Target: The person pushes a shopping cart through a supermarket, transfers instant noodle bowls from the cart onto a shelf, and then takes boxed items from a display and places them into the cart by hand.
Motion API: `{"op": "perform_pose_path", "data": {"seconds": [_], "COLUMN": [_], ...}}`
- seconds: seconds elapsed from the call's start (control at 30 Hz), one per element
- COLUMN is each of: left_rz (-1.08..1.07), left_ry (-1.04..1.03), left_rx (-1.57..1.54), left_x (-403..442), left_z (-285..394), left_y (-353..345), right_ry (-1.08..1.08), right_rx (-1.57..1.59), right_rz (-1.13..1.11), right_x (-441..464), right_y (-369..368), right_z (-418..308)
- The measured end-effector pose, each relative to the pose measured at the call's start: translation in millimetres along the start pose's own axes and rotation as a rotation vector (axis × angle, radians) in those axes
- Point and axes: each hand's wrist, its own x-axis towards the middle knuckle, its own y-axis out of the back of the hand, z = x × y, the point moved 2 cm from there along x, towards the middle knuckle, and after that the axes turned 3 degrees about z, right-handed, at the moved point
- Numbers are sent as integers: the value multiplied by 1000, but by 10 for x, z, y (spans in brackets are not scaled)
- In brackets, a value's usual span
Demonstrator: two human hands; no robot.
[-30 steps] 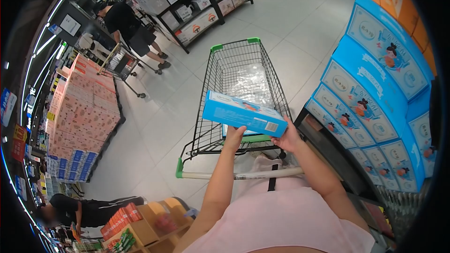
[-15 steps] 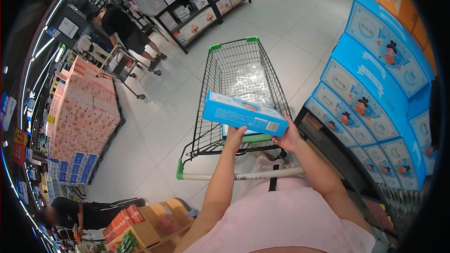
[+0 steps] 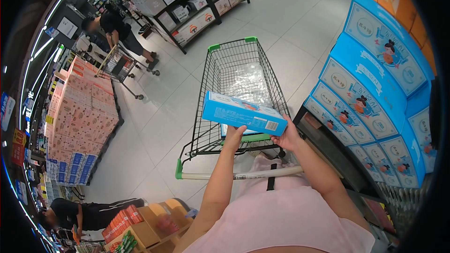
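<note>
A long blue box [image 3: 243, 115] with a barcode near its right end is held up over the near part of a wire shopping cart [image 3: 202, 98]. My left hand [image 3: 234, 138] grips its lower edge near the middle, thumb showing against the side. At the right end, my right hand [image 3: 288, 137] holds the corner, fingers partly hidden by the box. Inside the cart lies a clear plastic-wrapped pack [image 3: 251, 83], and part of another blue and white item shows under the box. The cart's pale handle [image 3: 243, 175] crosses in front of my body.
Stacked blue boxes [image 3: 361, 103] rise at the right. Pink cartons [image 3: 84, 117] stand at the left. Behind them a person [image 3: 119, 30] leans on another cart [image 3: 117, 64]. A second person [image 3: 70, 213] is at the lower left, beside a wooden display [image 3: 152, 229]. Black shelving [image 3: 218, 11] stands ahead.
The person behind the far cart has shifted posture, with the head turned lower and an arm on the cart. My hands and the blue box have hardly moved.
</note>
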Motion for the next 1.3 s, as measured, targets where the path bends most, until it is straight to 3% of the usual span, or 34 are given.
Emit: {"op": "perform_pose_path", "data": {"seconds": [0.53,0.73,0.83,1.03,1.13,1.17,1.27,1.3], "left_rz": [28,-78,-95,-52,5,137,192,280], "left_ry": [31,48,62,28,41,9,5,-44], "left_rx": [5,-106,-344,-425,-603,-588,-810,-780], "left_x": [-5,-23,-37,-22,-11,42,37,7], "left_z": [-20,68,156,276,380,339,249,336], "left_y": [17,13,-75,-164,-221,-158,137,34], "right_ry": [27,86,242,472,842,819,1123,1137], "right_rx": [2,63,-19,-102,-552,-607,-1121,-1118], "right_rz": [-60,-154,-182,-152,-67,-82,-30,-8], "right_x": [29,0,84,-60,-82,-50,-125,-229], "right_y": [43,70,122,5,-28,38,-48,-169], "right_z": [12,-7,22,-6,39,84,123,106]}}
